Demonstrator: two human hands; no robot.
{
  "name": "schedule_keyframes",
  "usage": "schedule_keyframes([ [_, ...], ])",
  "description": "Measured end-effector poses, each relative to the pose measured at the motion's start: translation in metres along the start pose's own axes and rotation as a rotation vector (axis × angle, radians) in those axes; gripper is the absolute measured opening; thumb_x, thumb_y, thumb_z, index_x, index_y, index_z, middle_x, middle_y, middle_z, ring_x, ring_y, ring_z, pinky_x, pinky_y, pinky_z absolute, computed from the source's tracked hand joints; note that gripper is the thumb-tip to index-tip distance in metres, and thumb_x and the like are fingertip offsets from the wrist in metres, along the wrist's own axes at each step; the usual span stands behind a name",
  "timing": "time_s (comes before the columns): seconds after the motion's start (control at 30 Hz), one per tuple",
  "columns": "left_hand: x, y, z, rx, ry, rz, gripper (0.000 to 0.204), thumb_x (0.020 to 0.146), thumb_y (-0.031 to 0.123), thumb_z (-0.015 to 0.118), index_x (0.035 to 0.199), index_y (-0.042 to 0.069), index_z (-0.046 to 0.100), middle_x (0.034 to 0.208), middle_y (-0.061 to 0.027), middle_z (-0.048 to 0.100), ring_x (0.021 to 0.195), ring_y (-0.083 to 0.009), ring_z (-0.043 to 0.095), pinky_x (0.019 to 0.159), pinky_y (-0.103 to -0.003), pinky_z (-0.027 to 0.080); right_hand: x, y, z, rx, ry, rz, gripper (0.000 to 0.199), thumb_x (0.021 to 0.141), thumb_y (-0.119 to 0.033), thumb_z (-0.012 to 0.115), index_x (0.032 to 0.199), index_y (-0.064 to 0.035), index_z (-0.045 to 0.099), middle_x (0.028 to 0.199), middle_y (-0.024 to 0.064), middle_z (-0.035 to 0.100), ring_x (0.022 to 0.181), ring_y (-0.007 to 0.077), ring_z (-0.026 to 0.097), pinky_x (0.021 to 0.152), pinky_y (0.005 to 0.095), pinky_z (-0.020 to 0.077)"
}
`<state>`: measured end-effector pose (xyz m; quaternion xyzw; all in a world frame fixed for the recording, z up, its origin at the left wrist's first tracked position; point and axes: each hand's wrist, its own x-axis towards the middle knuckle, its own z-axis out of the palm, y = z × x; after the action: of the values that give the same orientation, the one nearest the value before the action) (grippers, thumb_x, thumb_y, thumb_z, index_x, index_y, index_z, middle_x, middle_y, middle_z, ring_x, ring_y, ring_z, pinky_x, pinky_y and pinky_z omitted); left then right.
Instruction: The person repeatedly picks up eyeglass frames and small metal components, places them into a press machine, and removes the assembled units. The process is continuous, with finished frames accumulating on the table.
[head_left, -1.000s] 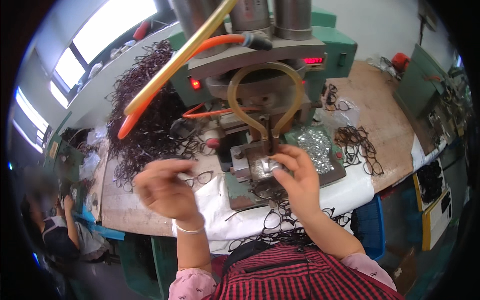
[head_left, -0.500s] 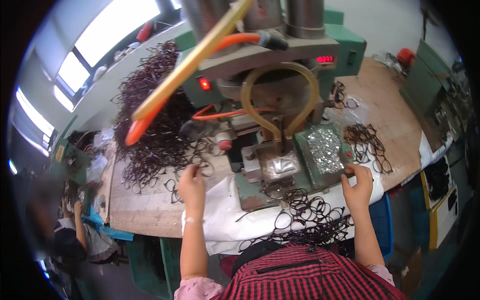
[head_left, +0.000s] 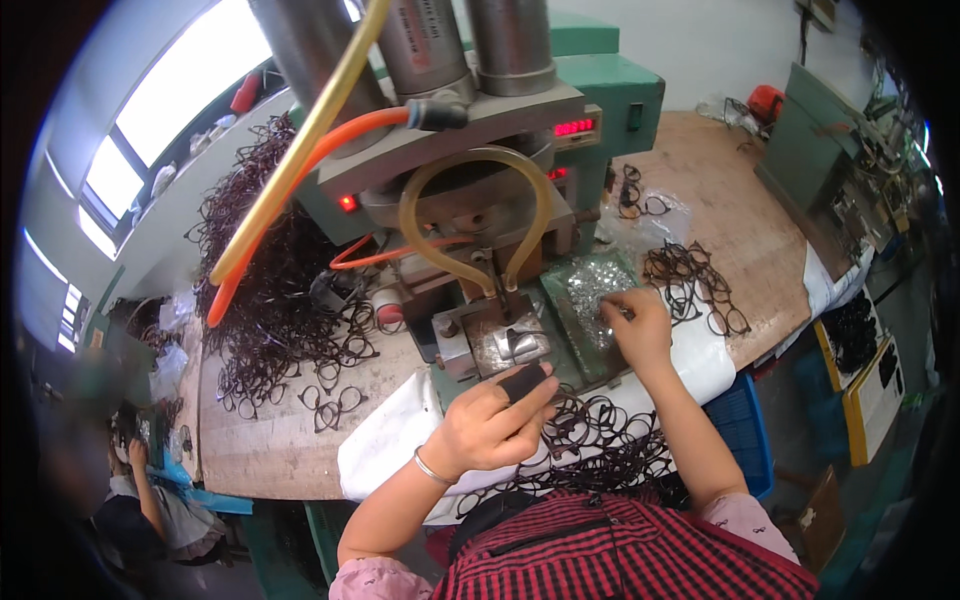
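Note:
My left hand (head_left: 495, 425) is at the front of a green press, its fingers closed beside the metal block (head_left: 495, 345) under the press head. A dark eyeglass frame (head_left: 526, 347) shows in part at its fingertips, over the block; the rest is hidden. A dark band wraps one finger. My right hand (head_left: 640, 328) reaches into the green tray (head_left: 562, 325) to the right of the block. Its fingertips are pinched at the small shiny metal parts (head_left: 592, 280) there; what lies between them is too small to make out.
A tall heap of dark eyeglass frames (head_left: 255, 270) stands left of the press. More frames (head_left: 605, 435) lie along the near edge on white cloth, and others (head_left: 695, 280) at the right. Hoses (head_left: 300, 160) hang in front. A blue crate (head_left: 740, 425) sits below right. Another person works far left.
My left hand has come from the loose frames on the left to the press block. My right hand has moved inward from the tray's right edge onto the metal parts. The view has shifted.

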<state>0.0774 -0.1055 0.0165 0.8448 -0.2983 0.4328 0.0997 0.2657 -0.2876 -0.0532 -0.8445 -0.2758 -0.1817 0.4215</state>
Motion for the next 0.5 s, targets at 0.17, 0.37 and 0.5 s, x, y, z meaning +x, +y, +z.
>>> schedule_keyframes([
  [0.17,0.006,-0.001,0.006,-0.014,0.020,0.027,0.026,0.071,0.001,0.080,0.071,0.002,0.055,0.104,-0.0137,0.071,0.096,-0.0301,0.072,0.079,-0.039,0.064,0.001,0.017,0.004,0.089,0.036,0.109,0.014,0.085,-0.008,0.069,0.095,-0.0018,0.074,0.093,0.0156,0.071,0.093,0.0329,0.066,0.084,0.0379,0.0505],
  [0.37,-0.007,-0.002,0.009,-0.020,0.092,0.000,0.020,0.072,0.001,0.080,0.077,0.001,0.060,0.104,-0.0151,0.071,0.093,-0.0293,0.072,0.080,-0.041,0.063,-0.006,-0.005,0.028,-0.160,-0.204,-0.353,0.010,0.077,-0.006,0.070,0.086,-0.0033,0.071,0.108,0.0143,0.068,0.104,0.0330,0.063,0.082,0.0430,0.0498],
  [0.5,-0.013,0.019,-0.001,-0.122,0.031,-0.221,0.020,0.079,0.003,0.074,0.096,0.003,0.064,0.113,-0.0127,0.071,0.100,-0.0249,0.071,0.099,-0.044,0.054,0.006,0.027,0.029,-0.067,-0.164,-0.240,0.015,0.073,-0.006,0.071,0.088,-0.0030,0.068,0.096,0.0145,0.066,0.091,0.0348,0.061,0.078,0.0456,0.0486],
])
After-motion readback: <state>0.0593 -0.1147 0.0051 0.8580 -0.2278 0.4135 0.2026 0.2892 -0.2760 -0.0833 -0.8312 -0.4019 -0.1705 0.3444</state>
